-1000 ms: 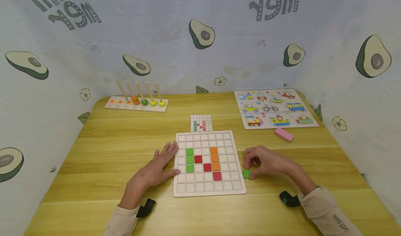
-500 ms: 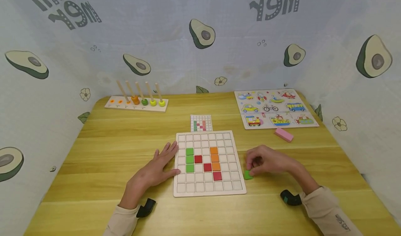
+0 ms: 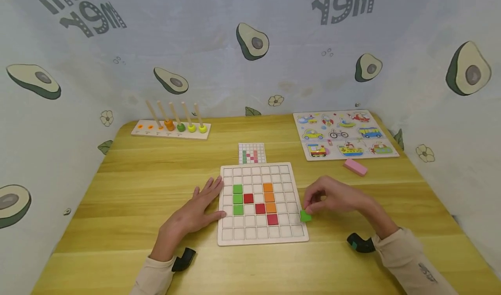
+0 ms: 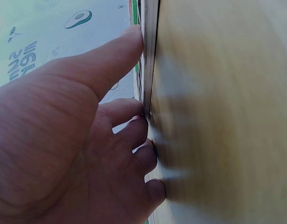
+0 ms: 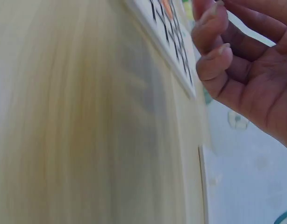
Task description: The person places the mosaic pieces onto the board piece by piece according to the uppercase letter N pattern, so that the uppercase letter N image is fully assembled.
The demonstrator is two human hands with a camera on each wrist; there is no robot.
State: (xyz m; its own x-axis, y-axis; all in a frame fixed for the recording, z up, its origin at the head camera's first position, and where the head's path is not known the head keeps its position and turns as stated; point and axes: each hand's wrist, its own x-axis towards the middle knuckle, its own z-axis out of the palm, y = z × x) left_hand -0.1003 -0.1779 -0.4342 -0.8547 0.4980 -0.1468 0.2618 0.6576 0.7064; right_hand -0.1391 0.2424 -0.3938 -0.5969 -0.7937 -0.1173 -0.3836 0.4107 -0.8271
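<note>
A white grid board lies on the table, with green tiles, red tiles and orange tiles in some of its squares. My left hand rests at the board's left edge, fingers spread, thumb and fingertips touching the rim; the left wrist view shows the thumb against the edge. Between thumb and finger my right hand pinches a green square tile at the board's right edge. In the right wrist view, curled fingers show, but the tile is out of sight.
Behind the board lies a small pattern card with a coloured grid. A peg stacker stands at the back left. At the back right lies a vehicle picture puzzle, with a pink block in front of it.
The right hand has lifted the green tile off the table and brought it slightly left, to the board's right edge. My left hand stays where it was.
</note>
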